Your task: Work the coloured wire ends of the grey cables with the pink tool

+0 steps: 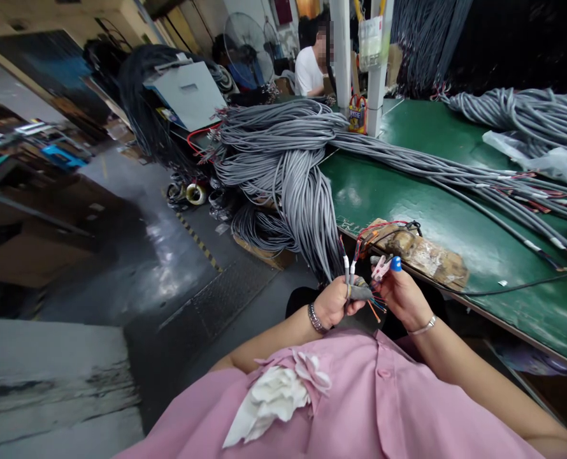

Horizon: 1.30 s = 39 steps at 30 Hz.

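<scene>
My left hand (336,302) is closed around grey cables (358,292) whose ends show thin coloured wires. Two cable ends with white sleeves point up out of that fist, and orange and blue wires fan out on its right side. Close by on the right, my right hand (404,298) pinches a small pink clip (381,268) beside the wire ends. A blue cover (396,263) sits on one of its fingertips. Behind both hands, a wrapped brown block (429,258) lies at the edge of the green table (360,194), with red and black wires on it.
A large heap of grey cables (307,185) hangs over the table's left end. More cables (484,182) stretch across to the right. White posts (375,95) stand at the back, with a person in a white shirt (308,71) beyond. Clear plastic (536,156) lies at the right.
</scene>
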Tool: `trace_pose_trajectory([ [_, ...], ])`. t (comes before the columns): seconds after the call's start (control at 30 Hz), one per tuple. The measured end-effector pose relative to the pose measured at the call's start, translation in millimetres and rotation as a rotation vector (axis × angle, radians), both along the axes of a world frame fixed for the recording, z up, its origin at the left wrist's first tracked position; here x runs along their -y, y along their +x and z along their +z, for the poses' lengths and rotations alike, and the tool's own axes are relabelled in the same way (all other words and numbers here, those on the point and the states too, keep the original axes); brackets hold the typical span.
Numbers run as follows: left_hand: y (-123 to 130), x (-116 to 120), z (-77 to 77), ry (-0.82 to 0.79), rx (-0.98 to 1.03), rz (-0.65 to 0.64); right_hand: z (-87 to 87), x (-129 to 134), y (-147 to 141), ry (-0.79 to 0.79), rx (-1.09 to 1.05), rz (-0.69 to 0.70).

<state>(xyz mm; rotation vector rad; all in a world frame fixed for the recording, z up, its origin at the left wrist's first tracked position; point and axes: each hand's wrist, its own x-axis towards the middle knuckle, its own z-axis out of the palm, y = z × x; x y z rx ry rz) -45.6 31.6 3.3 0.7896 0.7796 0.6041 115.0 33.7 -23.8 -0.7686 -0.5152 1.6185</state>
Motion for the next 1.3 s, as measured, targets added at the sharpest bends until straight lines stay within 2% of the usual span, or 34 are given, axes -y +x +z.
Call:
trace_pose_trajectory([
  [0.17, 0.6, 0.0, -3.6, 0.006, -0.062, -0.011, 6.3, 0.9, -4.0, 0.009, 0.088, -0.032],
  [0.4, -4.4, 11.5, 3.2, 0.055, -0.054, 0.028, 11.6, 5.6, 2.2, -0.019, 0.025, 0.139],
  [0.5, -6.6, 20.3, 7.1, 0.103, -0.071, 0.089, 14.6, 6.9, 3.3, -0.023, -0.007, 0.145],
  [0.63, -4.8, 25.1, 11.2, 0.149, -0.071, 0.193, 14.2, 9.7, 0.8, -0.025, 0.089, 0.061],
  [0.77, 0.1, 22.9, 11.2, 0.162, -0.084, 0.265, 8.0, 12.4, -1.8, 0.030, 0.300, -0.165],
  [0.83, 2.2, 21.5, 10.6, 0.167, -0.086, 0.260, 5.9, 11.9, -2.3, 0.049, 0.356, -0.204],
  [1.0, 5.5, 19.7, 10.6, 0.162, -0.124, 0.237, 5.7, 5.0, -3.4, -0.027, 0.152, 0.028],
  [1.3, 6.8, 20.6, 7.5, 0.177, -0.149, 0.214, 6.4, 3.4, -6.5, -0.039, 0.033, 0.003],
])
